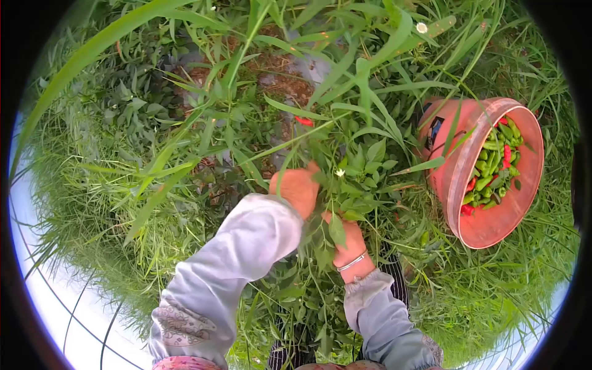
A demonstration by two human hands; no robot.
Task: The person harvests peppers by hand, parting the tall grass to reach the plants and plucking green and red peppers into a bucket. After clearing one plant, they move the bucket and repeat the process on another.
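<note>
My left hand point(295, 190) reaches into a leafy pepper plant point(369, 168), its back towards me and its fingers mostly hidden by leaves. Close by on the right and a little lower, my right hand point(350, 242) is in the same foliage, a bracelet at its wrist. Leaves cover its fingers too, so whatever either hand grips is out of sight. Beyond my left hand a red pepper point(304, 121) shows among the stems. A small white flower point(340, 172) sits on the plant between and above my hands.
To the right, a reddish bucket point(453, 166) leans with its mouth towards me, with green and red peppers point(490, 160) inside. Long grass blades point(92, 58) cross the upper view. Dark ground sheeting point(314, 68) and brown dry litter point(280, 80) show through the plants.
</note>
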